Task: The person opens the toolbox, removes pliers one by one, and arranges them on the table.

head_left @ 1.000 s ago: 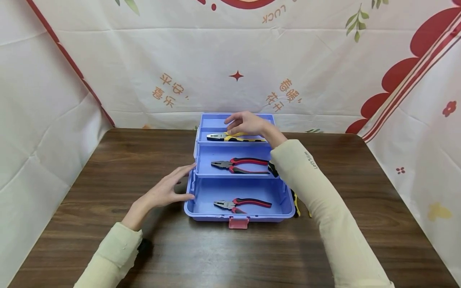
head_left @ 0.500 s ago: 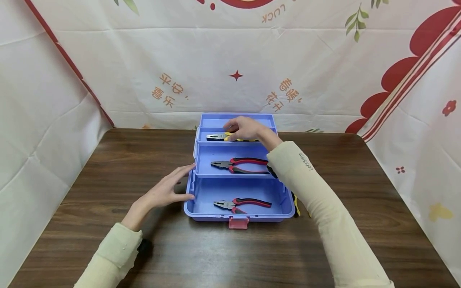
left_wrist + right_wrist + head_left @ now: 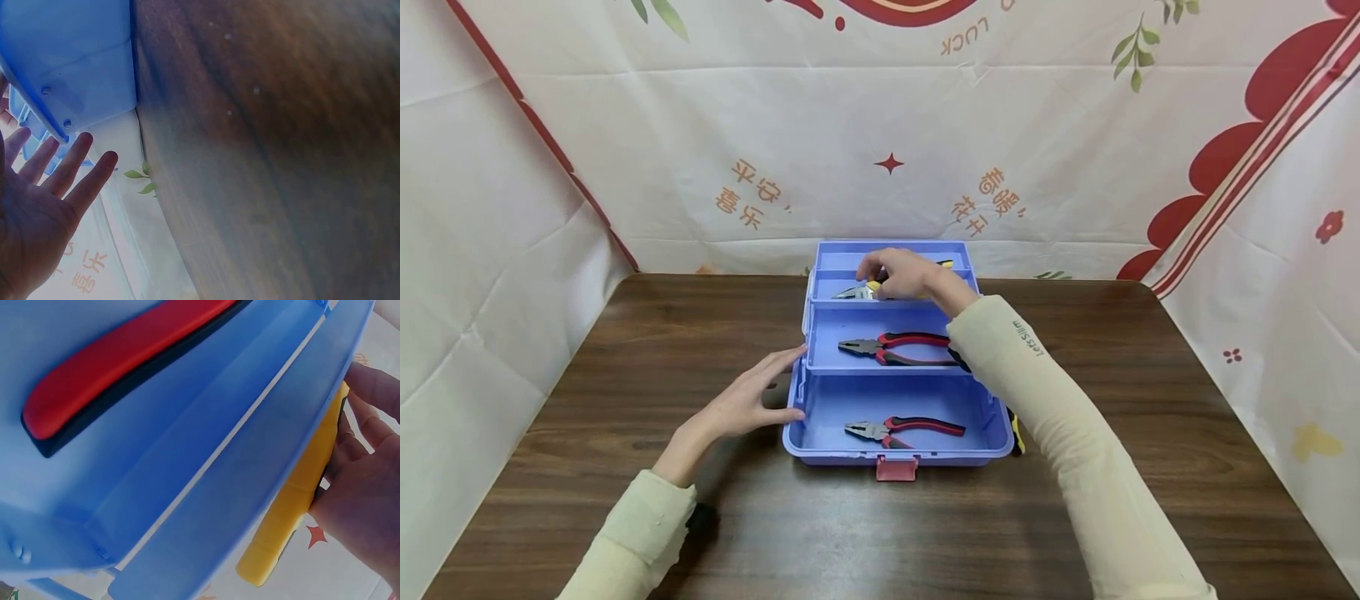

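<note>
A blue toolbox (image 3: 835,457) stands with its stepped trays unfolded. Over the top tray my right hand (image 3: 898,273) grips yellow-and-black pliers (image 3: 853,292); their metal nose points left and a handle end shows behind the hand. In the right wrist view, the fingers hold a yellow handle (image 3: 297,487) beyond the tray wall. My left hand (image 3: 741,402) is spread at the toolbox's left side, its fingertips at the edge. Red-and-black pliers (image 3: 863,346) lie in the middle tray, partly covered by the right sleeve. Similar red-and-black pliers (image 3: 872,430) lie in the bottom compartment.
A yellow-and-black handle (image 3: 1017,435) shows on the wooden table (image 3: 820,533) right of the toolbox, mostly hidden. A pink latch (image 3: 897,468) hangs at the box front. Printed white cloth (image 3: 887,108) encloses the back and sides.
My right hand has lowered onto the yellow-and-black pliers and taken hold of them. They have turned in the top tray, and a handle end now sticks up behind. The left hand stays put.
</note>
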The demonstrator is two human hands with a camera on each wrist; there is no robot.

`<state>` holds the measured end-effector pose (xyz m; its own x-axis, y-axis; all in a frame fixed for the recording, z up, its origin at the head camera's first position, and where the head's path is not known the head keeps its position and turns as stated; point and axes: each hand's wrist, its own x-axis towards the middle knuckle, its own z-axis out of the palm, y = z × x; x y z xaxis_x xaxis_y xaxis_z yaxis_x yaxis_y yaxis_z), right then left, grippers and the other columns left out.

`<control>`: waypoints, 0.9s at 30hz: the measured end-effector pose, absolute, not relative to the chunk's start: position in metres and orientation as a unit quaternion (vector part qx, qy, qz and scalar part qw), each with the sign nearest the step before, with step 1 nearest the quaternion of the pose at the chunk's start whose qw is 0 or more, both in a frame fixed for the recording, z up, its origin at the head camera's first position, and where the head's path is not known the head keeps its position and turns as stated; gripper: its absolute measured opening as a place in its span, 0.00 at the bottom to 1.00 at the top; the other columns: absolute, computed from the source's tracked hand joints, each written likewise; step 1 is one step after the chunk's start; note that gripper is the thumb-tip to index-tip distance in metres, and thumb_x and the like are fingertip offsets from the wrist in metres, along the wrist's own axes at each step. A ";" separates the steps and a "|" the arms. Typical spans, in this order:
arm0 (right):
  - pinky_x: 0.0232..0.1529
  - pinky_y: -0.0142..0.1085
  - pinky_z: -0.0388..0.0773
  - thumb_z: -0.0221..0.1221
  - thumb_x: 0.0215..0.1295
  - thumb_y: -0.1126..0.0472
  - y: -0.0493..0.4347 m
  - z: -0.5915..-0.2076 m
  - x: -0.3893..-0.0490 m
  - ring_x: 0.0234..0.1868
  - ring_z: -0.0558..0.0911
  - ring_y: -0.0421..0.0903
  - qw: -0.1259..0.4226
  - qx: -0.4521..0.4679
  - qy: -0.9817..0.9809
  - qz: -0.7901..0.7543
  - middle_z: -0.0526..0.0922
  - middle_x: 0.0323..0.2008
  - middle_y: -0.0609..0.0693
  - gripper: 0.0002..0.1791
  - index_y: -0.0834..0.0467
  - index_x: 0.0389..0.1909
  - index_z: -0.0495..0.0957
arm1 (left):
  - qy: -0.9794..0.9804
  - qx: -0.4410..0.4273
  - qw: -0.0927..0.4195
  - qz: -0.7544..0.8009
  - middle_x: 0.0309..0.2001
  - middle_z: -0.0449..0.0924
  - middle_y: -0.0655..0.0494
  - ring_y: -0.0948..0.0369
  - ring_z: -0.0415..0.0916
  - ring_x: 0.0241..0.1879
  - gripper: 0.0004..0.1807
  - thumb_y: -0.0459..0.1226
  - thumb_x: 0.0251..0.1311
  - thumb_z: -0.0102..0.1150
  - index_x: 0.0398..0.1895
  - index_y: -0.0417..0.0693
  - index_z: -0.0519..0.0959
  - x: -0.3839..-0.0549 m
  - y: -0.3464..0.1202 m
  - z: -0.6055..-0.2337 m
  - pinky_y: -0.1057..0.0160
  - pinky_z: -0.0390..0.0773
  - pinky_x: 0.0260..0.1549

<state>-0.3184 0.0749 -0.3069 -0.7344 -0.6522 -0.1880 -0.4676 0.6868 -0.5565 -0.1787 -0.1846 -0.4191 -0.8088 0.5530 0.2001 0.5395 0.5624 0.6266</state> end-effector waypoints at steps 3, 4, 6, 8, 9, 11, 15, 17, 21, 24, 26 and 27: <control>0.50 0.39 0.65 0.55 0.54 0.71 0.074 -0.306 -0.317 0.47 0.69 0.46 0.195 -0.308 0.901 -0.233 0.73 0.45 0.52 0.19 0.58 0.49 0.73 | 0.885 0.304 0.015 0.353 0.62 0.56 0.53 0.58 0.60 0.56 0.47 0.52 0.46 0.63 0.67 0.53 0.51 -0.177 -0.184 -0.420 0.51 0.62 0.52; 0.50 0.39 0.65 0.55 0.55 0.71 0.074 -0.306 -0.316 0.48 0.69 0.46 0.197 -0.305 0.903 -0.227 0.73 0.46 0.52 0.20 0.58 0.50 0.73 | 0.885 0.303 0.016 0.353 0.62 0.56 0.53 0.57 0.60 0.56 0.47 0.51 0.46 0.64 0.67 0.53 0.51 -0.177 -0.184 -0.420 0.51 0.61 0.52; 0.50 0.40 0.65 0.55 0.55 0.70 0.074 -0.305 -0.315 0.49 0.69 0.46 0.199 -0.298 0.908 -0.218 0.73 0.48 0.52 0.21 0.57 0.52 0.73 | 0.885 0.299 0.020 0.355 0.62 0.56 0.53 0.57 0.60 0.56 0.47 0.49 0.45 0.65 0.67 0.53 0.51 -0.176 -0.184 -0.420 0.50 0.61 0.52; 0.50 0.40 0.66 0.54 0.55 0.70 0.074 -0.304 -0.314 0.48 0.70 0.46 0.198 -0.294 0.910 -0.213 0.73 0.48 0.53 0.21 0.56 0.52 0.73 | 0.885 0.297 0.021 0.357 0.62 0.55 0.53 0.57 0.60 0.57 0.47 0.47 0.45 0.65 0.67 0.54 0.51 -0.176 -0.184 -0.420 0.50 0.61 0.52; 0.49 0.40 0.66 0.54 0.55 0.70 0.074 -0.304 -0.313 0.48 0.70 0.46 0.197 -0.294 0.911 -0.212 0.73 0.47 0.53 0.21 0.56 0.52 0.73 | 0.885 0.297 0.021 0.357 0.62 0.55 0.53 0.57 0.60 0.56 0.47 0.47 0.45 0.65 0.67 0.54 0.51 -0.176 -0.183 -0.420 0.50 0.61 0.52; 0.49 0.40 0.66 0.54 0.54 0.70 0.074 -0.304 -0.313 0.48 0.70 0.46 0.193 -0.295 0.911 -0.214 0.73 0.47 0.53 0.21 0.56 0.51 0.73 | 0.885 0.297 0.019 0.357 0.62 0.55 0.53 0.57 0.60 0.56 0.47 0.47 0.45 0.65 0.67 0.54 0.51 -0.176 -0.183 -0.420 0.51 0.61 0.52; 0.49 0.40 0.66 0.54 0.55 0.70 0.077 -0.306 -0.313 0.48 0.70 0.46 0.183 -0.298 0.908 -0.229 0.73 0.47 0.53 0.21 0.54 0.50 0.74 | 0.885 0.299 0.017 0.357 0.62 0.56 0.53 0.57 0.61 0.56 0.47 0.47 0.45 0.65 0.67 0.54 0.51 -0.176 -0.184 -0.420 0.51 0.62 0.52; 0.49 0.41 0.65 0.54 0.56 0.70 0.080 -0.306 -0.313 0.48 0.69 0.47 0.176 -0.296 0.907 -0.242 0.72 0.48 0.53 0.20 0.53 0.51 0.74 | 0.885 0.298 0.017 0.358 0.62 0.56 0.53 0.57 0.61 0.56 0.47 0.46 0.45 0.66 0.67 0.54 0.51 -0.176 -0.184 -0.420 0.51 0.62 0.52; 0.51 0.41 0.64 0.53 0.58 0.68 0.085 -0.306 -0.313 0.49 0.69 0.47 0.161 -0.302 0.904 -0.258 0.71 0.49 0.54 0.21 0.51 0.53 0.72 | 0.885 0.297 0.018 0.359 0.62 0.55 0.53 0.56 0.60 0.56 0.47 0.45 0.45 0.66 0.67 0.54 0.51 -0.176 -0.184 -0.420 0.50 0.61 0.52; 0.51 0.41 0.65 0.54 0.58 0.68 0.090 -0.304 -0.313 0.48 0.70 0.48 0.151 -0.311 0.898 -0.272 0.72 0.48 0.55 0.21 0.53 0.54 0.71 | 0.885 0.299 0.016 0.358 0.62 0.55 0.53 0.56 0.60 0.56 0.47 0.45 0.45 0.66 0.67 0.54 0.51 -0.176 -0.184 -0.420 0.50 0.61 0.52; 0.50 0.41 0.65 0.55 0.58 0.69 0.092 -0.302 -0.313 0.47 0.71 0.47 0.142 -0.318 0.893 -0.286 0.73 0.47 0.55 0.21 0.54 0.53 0.71 | 0.884 0.300 0.016 0.359 0.62 0.55 0.53 0.56 0.60 0.56 0.47 0.44 0.45 0.67 0.67 0.54 0.51 -0.177 -0.184 -0.420 0.50 0.61 0.52; 0.49 0.41 0.66 0.55 0.58 0.69 0.093 -0.301 -0.313 0.47 0.71 0.47 0.137 -0.322 0.889 -0.295 0.73 0.47 0.55 0.21 0.54 0.53 0.72 | 0.884 0.300 0.015 0.359 0.62 0.55 0.53 0.56 0.60 0.56 0.47 0.44 0.45 0.66 0.67 0.54 0.51 -0.177 -0.183 -0.420 0.50 0.61 0.52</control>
<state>-0.3126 0.0935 -0.3007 -0.7544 -0.6543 -0.0533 -0.4921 0.6174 -0.6137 -0.1766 -0.1835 -0.4195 -0.8197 0.5408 0.1884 0.5190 0.5625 0.6436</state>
